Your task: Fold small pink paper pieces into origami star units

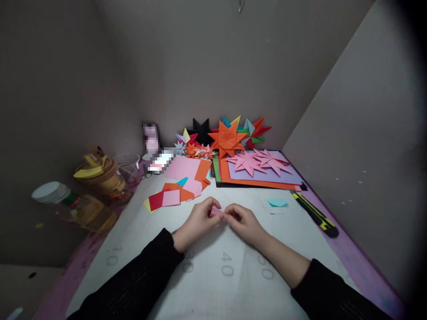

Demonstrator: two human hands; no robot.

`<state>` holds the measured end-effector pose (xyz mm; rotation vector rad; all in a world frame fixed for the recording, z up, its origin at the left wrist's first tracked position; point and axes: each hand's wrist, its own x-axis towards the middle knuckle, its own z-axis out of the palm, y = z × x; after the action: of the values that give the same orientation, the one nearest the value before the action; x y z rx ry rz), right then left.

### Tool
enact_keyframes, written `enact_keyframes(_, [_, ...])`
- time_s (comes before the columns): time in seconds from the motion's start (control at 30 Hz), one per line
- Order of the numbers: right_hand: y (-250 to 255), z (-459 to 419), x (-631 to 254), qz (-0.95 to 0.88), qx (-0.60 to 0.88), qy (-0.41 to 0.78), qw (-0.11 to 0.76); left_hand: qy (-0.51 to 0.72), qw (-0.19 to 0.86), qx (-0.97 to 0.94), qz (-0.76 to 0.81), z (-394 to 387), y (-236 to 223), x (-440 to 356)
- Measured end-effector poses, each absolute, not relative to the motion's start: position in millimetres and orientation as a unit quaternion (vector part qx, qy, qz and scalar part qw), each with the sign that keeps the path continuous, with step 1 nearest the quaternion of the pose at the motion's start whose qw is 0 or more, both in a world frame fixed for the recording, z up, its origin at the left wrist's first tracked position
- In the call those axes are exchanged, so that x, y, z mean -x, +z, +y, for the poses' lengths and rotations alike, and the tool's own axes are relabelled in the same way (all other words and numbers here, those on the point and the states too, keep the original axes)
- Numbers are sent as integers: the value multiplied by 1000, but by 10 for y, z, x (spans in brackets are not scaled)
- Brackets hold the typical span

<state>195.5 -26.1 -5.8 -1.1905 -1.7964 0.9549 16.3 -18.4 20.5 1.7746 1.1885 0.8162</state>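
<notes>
A small piece of pink paper (216, 212) is pinched between my two hands above the middle of the white mat. My left hand (202, 218) grips it from the left, thumb and fingers closed on it. At its right end the fingertips of my right hand (243, 222) are pressed together on the paper. How the paper is folded is partly hidden by my fingers. To the right of my hands lies a small folded light-blue paper (277, 202). Loose pink and red paper rectangles (171, 198) lie to the left, beyond my left hand.
Orange sheets (187, 190) and folded stars, including a large orange star (227, 137), stand at the back. Pink stars (246, 162) rest on stacked coloured sheets. A yellow-black utility knife (315, 214) lies right. A jar (78, 206) and lidded cup (103, 178) stand left.
</notes>
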Motion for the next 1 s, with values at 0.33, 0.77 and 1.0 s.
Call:
enact_keyframes(0.33, [-73, -245, -1966, -742, 463, 324, 360, 346, 396, -711, 467, -148, 232, -147])
enact_keyframes(0.77, [-99, -234, -1983, -661, 488, 362, 440, 374, 581, -516, 506, -113, 242, -171])
enact_keyframes(1.0, [-110, -249, -1985, -682, 462, 347, 450, 338, 587, -555, 484, -111, 192, -156])
